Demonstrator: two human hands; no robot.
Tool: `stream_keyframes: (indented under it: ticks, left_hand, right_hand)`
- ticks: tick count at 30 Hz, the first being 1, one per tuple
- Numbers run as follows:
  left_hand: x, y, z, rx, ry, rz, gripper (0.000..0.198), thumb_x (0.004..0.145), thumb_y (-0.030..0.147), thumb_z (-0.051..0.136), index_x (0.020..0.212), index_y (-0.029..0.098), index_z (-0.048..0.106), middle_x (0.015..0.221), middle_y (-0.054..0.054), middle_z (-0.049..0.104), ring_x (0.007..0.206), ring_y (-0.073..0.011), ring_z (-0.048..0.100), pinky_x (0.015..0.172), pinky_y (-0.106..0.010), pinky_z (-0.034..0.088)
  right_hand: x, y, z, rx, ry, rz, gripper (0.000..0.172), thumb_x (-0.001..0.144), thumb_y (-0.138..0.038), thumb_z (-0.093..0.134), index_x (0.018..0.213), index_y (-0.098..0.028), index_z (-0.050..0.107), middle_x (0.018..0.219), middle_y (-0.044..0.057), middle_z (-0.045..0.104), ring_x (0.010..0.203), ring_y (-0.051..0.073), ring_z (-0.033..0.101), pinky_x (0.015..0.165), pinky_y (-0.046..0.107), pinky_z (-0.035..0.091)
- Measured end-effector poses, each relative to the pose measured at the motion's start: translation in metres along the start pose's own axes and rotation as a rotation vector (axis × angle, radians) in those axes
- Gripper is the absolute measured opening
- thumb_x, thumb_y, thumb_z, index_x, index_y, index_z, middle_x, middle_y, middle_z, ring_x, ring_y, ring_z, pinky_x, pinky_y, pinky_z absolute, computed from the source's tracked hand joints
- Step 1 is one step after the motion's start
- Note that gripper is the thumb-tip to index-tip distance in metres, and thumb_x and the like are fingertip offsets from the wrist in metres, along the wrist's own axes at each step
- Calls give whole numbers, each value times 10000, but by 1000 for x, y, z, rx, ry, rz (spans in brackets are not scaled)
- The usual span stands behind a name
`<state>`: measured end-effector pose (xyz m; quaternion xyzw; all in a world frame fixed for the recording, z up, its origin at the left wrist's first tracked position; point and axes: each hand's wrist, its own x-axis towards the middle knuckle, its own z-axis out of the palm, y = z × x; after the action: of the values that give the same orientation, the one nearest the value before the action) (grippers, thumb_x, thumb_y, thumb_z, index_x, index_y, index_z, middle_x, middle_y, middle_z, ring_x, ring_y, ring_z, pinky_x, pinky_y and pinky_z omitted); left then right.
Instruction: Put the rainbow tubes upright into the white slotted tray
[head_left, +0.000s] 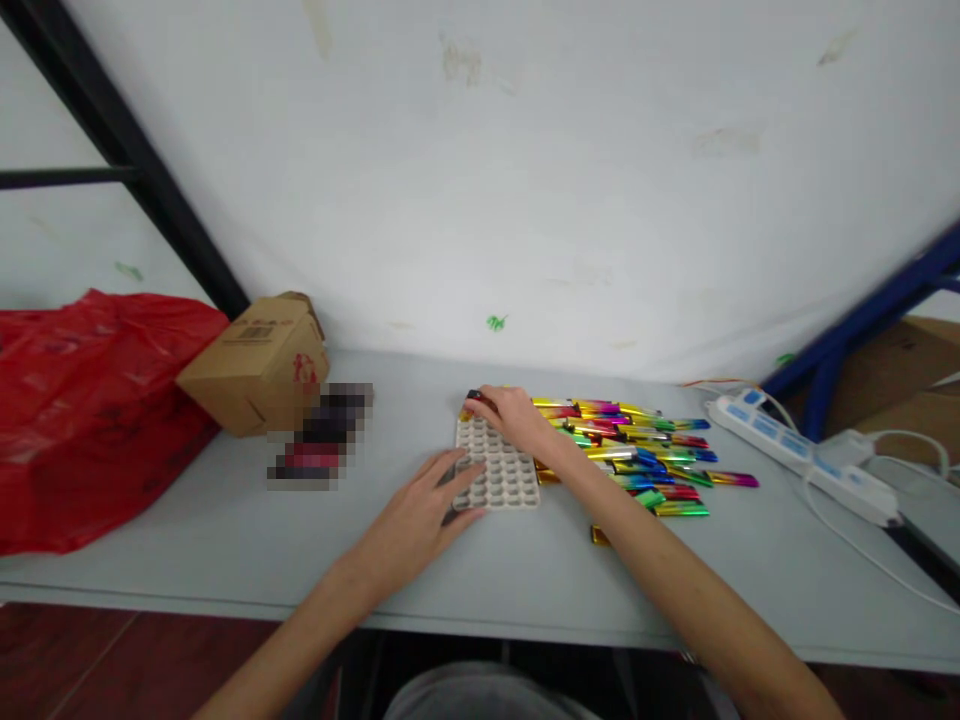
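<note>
A whitish tray (504,478) with rows of small slots lies flat on the table. My left hand (431,505) grips its left front corner, thumb along the near edge and fingers spread over the left side. At the tray's far left corner, my right hand (514,415) pinches a lighter (474,396) with a dark top and a gold body. The hand covers much of the lighter and the tray's far rows. Right of the tray, partly under my right forearm, is a loose pile of shiny multicoloured lighters (637,455).
A white power strip (802,455) with cables lies at the right. On the left are a cardboard box (259,365), a red plastic bag (97,420) and a pixelated dark item (322,437). A white wall (525,200) closes off the back of the grey table (292,545).
</note>
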<state>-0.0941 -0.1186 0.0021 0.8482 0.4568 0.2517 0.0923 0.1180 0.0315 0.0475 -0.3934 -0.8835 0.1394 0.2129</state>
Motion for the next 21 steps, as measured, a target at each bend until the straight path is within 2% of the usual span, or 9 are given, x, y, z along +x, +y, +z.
stream_keyframes:
  ticks: [4, 7, 10, 12, 14, 16, 18, 21]
  left_hand:
    - [-1, 1, 1, -43, 1, -24, 547, 1169, 440, 692, 1694, 299, 634, 1676, -126, 674, 1550, -326, 665, 1329, -535, 591]
    - [-1, -1, 3, -39, 5, -22, 559, 1170, 452, 687, 1706, 304, 628, 1673, -132, 672, 1540, -333, 670, 1331, -547, 587]
    - [-1, -4, 4, -18, 3, -8, 542, 1182, 454, 664, 1706, 318, 636, 1670, -129, 666, 1542, -334, 664, 1334, -553, 582]
    - [-1, -6, 4, -5, 1, 4, 522, 1189, 463, 647, 1695, 334, 652, 1670, -124, 661, 1546, -333, 658, 1332, -553, 583]
    - [0, -6, 3, 6, -3, 14, 509, 1193, 479, 634, 1684, 350, 666, 1667, -120, 658, 1540, -334, 659, 1321, -550, 594]
    - [-1, -7, 4, 20, 0, 22, 508, 1196, 490, 613, 1683, 359, 670, 1674, -118, 652, 1542, -340, 654, 1317, -552, 596]
    - [-1, -6, 5, 37, 16, 25, 520, 1196, 493, 595, 1687, 339, 664, 1681, -123, 647, 1552, -347, 643, 1323, -549, 588]
    - [-3, -5, 9, 59, 53, 10, 586, 1184, 486, 587, 1734, 281, 594, 1679, -137, 651, 1561, -350, 633, 1339, -533, 571]
  right_hand:
    - [15, -2, 0, -116, -104, -81, 294, 1234, -410, 656, 1143, -167, 793, 1090, 132, 864, 958, 225, 777, 845, 300, 470]
    - [24, -2, -9, -126, -166, -85, 310, 1216, -412, 690, 1107, -153, 821, 1069, 143, 865, 969, 239, 782, 855, 311, 482]
    - [17, 11, -30, -16, -124, -71, 267, 1148, -397, 806, 1277, -164, 828, 1059, 97, 868, 943, 222, 779, 882, 306, 515]
    - [0, 25, -51, 67, -40, -19, 367, 1127, -375, 824, 1435, -180, 779, 1070, 69, 868, 878, 200, 768, 869, 304, 543]
    - [-28, 40, -71, 77, 22, 36, 273, 1129, -349, 794, 1346, -184, 809, 1044, 63, 861, 832, 194, 753, 860, 313, 564]
    - [-60, 50, -85, 62, 18, 53, 159, 1130, -321, 762, 1187, -198, 843, 1042, 76, 859, 881, 212, 771, 877, 327, 588]
    - [-93, 53, -93, 54, 20, 49, 120, 1114, -303, 761, 1126, -217, 844, 1095, 90, 864, 959, 237, 795, 924, 356, 616]
    - [-138, 52, -95, 14, 24, 42, 94, 1107, -296, 764, 1140, -244, 834, 1134, 96, 858, 1059, 279, 813, 973, 413, 650]
